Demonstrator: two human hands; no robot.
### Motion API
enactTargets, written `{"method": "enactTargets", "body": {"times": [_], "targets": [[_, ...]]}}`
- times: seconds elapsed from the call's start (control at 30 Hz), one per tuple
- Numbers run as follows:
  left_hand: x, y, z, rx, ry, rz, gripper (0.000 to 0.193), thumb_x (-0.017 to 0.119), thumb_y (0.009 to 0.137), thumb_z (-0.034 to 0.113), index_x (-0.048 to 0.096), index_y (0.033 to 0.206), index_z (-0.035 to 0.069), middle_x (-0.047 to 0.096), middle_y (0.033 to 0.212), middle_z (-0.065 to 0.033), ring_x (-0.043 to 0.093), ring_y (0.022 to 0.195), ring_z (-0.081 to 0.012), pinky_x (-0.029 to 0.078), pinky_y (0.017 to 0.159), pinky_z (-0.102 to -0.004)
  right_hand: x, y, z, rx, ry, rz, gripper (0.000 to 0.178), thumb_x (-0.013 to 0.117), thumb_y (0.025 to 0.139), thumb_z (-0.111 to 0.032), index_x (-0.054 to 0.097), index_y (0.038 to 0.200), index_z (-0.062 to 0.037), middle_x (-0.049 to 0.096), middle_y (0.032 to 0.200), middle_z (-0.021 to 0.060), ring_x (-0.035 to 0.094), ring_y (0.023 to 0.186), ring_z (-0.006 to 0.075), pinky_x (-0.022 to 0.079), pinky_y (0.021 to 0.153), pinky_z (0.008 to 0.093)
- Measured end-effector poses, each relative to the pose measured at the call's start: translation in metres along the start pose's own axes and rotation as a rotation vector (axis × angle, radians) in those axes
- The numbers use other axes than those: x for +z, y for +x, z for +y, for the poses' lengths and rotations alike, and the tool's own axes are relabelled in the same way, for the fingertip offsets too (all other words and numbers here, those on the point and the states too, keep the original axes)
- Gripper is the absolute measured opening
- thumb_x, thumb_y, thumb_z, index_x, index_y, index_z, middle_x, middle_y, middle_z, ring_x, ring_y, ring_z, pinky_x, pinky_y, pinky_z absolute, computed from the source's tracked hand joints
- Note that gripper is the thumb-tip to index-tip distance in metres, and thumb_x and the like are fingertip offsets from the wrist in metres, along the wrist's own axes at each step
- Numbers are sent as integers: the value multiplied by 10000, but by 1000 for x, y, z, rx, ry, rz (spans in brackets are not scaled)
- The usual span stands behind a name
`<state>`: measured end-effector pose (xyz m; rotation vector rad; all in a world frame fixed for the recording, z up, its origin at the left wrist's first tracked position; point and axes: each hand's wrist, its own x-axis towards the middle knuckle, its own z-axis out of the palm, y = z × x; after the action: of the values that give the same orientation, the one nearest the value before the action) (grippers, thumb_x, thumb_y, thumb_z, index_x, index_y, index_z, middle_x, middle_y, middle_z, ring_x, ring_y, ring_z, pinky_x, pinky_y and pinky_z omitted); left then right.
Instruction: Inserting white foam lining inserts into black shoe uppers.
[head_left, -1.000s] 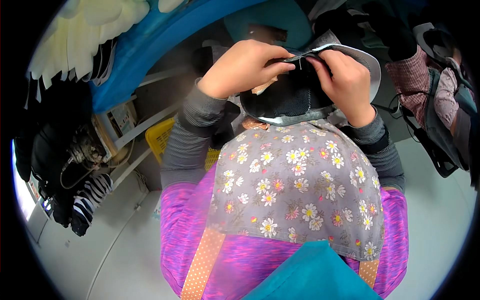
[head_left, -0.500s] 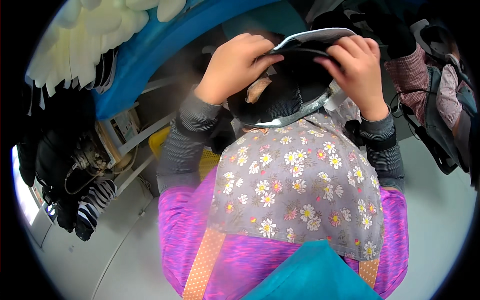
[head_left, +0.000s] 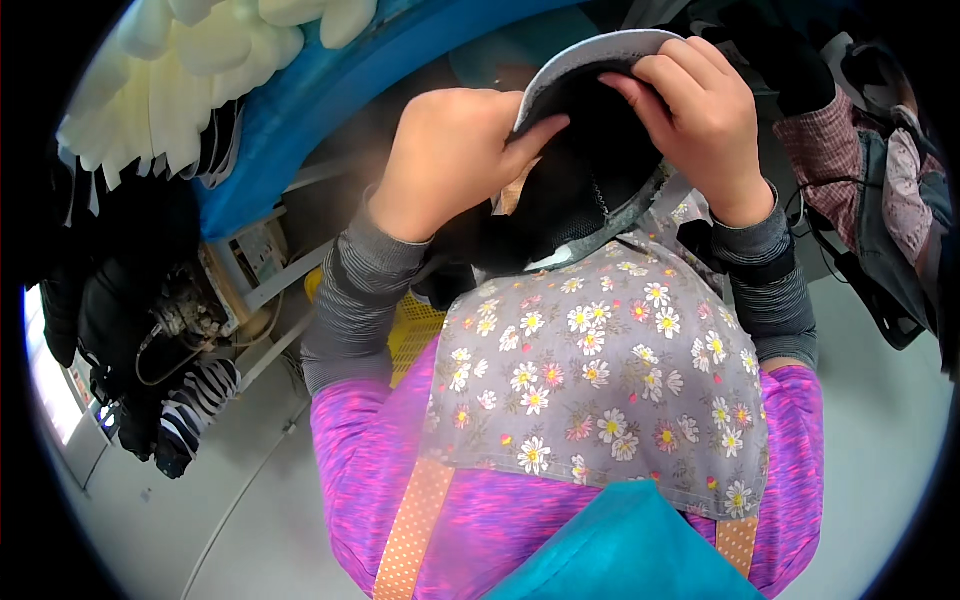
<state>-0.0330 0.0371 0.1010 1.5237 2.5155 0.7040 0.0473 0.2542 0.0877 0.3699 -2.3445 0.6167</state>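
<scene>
Head view: your left hand (head_left: 445, 155) and right hand (head_left: 705, 135) now stand wider apart than a second ago, and the pale grey edge band (head_left: 590, 57) of the black mesh-lined fabric piece (head_left: 575, 195) has swung up into an arch between them. Your left thumb and fingers are clamped on the band's left end; your right fingers grip over its outer side, thumb inside. The piece hangs just beyond your daisy-print apron (head_left: 590, 370), its lower rim against it. This seems to leave the dark inner side open toward you.
</scene>
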Motion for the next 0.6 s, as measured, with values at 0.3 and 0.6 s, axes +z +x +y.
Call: {"method": "enactTargets", "body": {"times": [0.3,0.6], "targets": [[-26,1,11,-99,-5,-17,317,672,900,362,715,717,107,597,570,-111,576,506,-310,428,474,-370,-17,21,-5,-198,19,-36,245,827,720,-77,648,883,-39,599,791,56,565,683,207,465,610,303],[-50,4,16,-346,-345,309,322,671,921,232,654,722,-21,488,514,-125,411,446,-165,334,455,-315,-34,59,14,-132,-253,213,401,851,600,-150,635,932,-88,595,1013,73,552,944,286,412,874,395]]}}
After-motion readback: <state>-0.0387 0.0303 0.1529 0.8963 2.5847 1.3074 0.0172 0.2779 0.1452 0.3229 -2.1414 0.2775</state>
